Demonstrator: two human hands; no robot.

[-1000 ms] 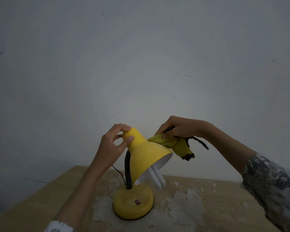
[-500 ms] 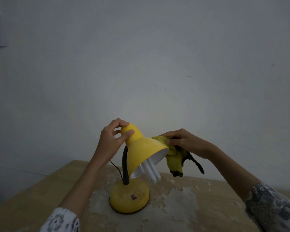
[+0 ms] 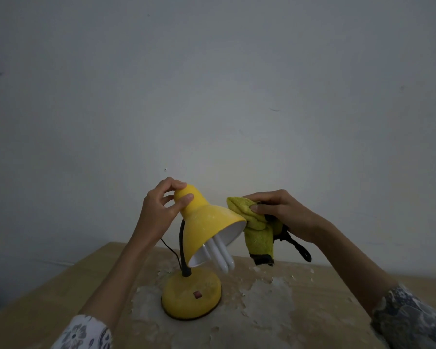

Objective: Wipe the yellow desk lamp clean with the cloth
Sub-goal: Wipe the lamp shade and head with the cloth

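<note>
my left hand (image 3: 159,212) is gripping the narrow top of the yellow desk lamp (image 3: 207,230), its fingers (image 3: 173,183) curling over the cap and the thumb pressing the near side. the shade is tilting down to the right, and white bulb tubes (image 3: 222,256) are showing below its rim. my right hand (image 3: 285,212) is holding the yellow-green cloth (image 3: 256,227) bunched between thumb and curled fingers, pressing it against the shade's right rim; a dark-edged corner is hanging down. the lamp's round base (image 3: 190,295) is standing on the wooden surface (image 3: 48,293), on a patch of peeling white. a black cord (image 3: 170,249) is running behind the neck.
</note>
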